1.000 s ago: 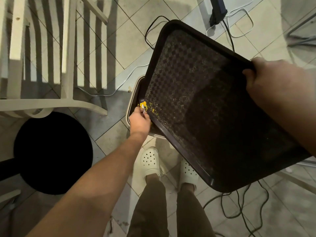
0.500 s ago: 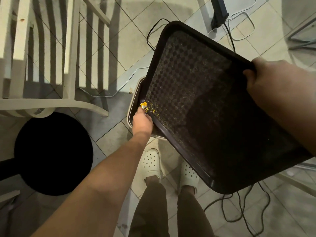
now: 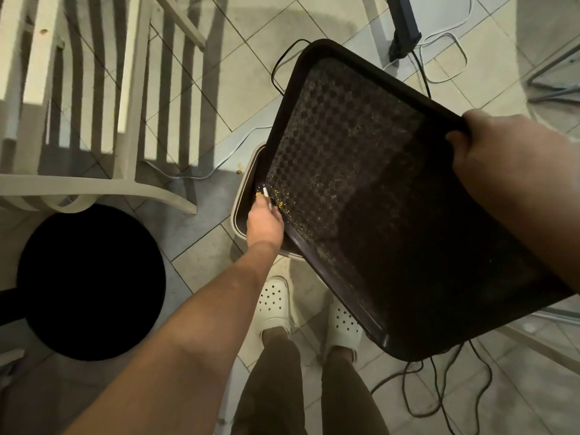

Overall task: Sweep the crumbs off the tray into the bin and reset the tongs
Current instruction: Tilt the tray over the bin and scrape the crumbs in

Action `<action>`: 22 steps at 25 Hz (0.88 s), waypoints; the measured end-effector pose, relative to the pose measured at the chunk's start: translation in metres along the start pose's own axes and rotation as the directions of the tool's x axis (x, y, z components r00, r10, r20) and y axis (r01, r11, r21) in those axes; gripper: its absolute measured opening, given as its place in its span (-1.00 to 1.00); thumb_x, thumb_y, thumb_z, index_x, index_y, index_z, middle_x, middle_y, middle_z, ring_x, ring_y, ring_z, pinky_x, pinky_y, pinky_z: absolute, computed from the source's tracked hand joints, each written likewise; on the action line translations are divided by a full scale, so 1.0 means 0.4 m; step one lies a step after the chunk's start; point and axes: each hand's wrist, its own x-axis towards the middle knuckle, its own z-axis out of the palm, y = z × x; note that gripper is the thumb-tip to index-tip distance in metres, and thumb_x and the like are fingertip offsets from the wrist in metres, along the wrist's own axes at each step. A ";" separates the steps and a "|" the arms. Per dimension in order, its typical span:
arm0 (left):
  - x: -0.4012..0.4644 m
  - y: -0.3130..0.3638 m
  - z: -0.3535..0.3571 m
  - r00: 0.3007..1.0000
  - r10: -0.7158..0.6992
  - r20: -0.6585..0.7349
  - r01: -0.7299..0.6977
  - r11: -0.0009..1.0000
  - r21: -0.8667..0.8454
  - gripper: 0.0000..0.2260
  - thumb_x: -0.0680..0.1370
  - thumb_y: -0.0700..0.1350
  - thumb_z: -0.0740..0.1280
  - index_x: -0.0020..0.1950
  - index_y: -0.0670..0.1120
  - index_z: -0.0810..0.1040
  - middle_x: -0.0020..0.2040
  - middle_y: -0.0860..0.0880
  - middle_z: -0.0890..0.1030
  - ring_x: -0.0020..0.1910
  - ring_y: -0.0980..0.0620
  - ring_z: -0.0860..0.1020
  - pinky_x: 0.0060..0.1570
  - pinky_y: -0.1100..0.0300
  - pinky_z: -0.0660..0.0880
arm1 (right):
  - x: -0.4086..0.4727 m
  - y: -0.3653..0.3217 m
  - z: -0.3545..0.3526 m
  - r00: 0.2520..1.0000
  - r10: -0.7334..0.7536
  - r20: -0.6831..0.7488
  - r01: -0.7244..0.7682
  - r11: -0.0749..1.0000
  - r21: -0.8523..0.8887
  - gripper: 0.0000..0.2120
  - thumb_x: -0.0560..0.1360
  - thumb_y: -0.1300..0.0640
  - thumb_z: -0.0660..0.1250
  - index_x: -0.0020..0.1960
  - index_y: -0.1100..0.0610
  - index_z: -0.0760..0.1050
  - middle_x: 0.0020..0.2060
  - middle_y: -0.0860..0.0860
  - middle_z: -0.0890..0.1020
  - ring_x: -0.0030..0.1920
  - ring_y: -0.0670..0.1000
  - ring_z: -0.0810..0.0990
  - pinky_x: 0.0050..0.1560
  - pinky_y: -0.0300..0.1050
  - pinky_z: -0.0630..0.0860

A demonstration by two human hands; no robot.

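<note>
Crumbs (image 3: 277, 200) are thinner at the low corner now than a second ago: the yellow clump has broken up, with just a fleck at the very rim and a light scatter trailing up the mat. Left hand (image 3: 264, 219) has edged up to that corner, fingers curled round something small and pale whose tip pokes out, and it's scraping at the lip right over the bin (image 3: 239, 211). What that item is, I can't tell. Right hand (image 3: 499, 158) grips the upper edge of the tray (image 3: 392, 233), thumb over the rim, holding it steeply tilted, much as before. Bin sits on the floor just below the low corner, mostly hidden by the tray. Tray looks stiff and light, an easy one-hand hold by its raised rim; that textured surface likely clings to fine bits, so a tap may help. Tongs are not in view.
</note>
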 end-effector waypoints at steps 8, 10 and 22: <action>0.023 -0.012 -0.015 0.997 -0.069 -0.038 0.071 0.996 0.052 -0.87 0.57 -0.22 0.16 0.09 -0.20 0.40 0.06 -0.20 0.56 0.06 -0.18 0.54 0.06 0.02 0.47 | -0.003 -0.007 -0.010 0.999 -0.007 -0.034 0.006 1.000 -0.028 -0.70 0.62 0.02 0.06 0.11 0.22 0.42 -0.41 0.05 0.21 -0.27 0.16 0.33 -0.34 -0.08 0.22; 0.010 -0.015 -0.010 0.998 -0.035 -0.048 0.035 0.999 0.000 -0.87 0.57 -0.21 0.16 0.09 -0.20 0.41 0.04 -0.19 0.56 0.04 -0.16 0.55 0.07 0.01 0.49 | -0.003 -0.011 -0.014 1.000 -0.006 -0.025 0.006 0.999 -0.032 -0.70 0.62 0.02 0.06 0.12 0.22 0.41 -0.38 0.08 0.25 -0.22 0.23 0.42 -0.30 -0.05 0.26; -0.020 -0.002 0.021 1.000 0.029 0.011 -0.028 0.999 -0.043 -0.83 0.58 -0.22 0.15 0.12 -0.21 0.44 0.05 -0.18 0.56 0.03 -0.13 0.54 0.04 0.14 0.43 | 0.022 -0.006 0.006 1.000 0.006 -0.026 -0.006 1.000 -0.021 -0.71 0.60 0.03 0.07 0.11 0.22 0.41 -0.43 0.08 0.23 -0.28 0.20 0.34 -0.26 -0.01 0.32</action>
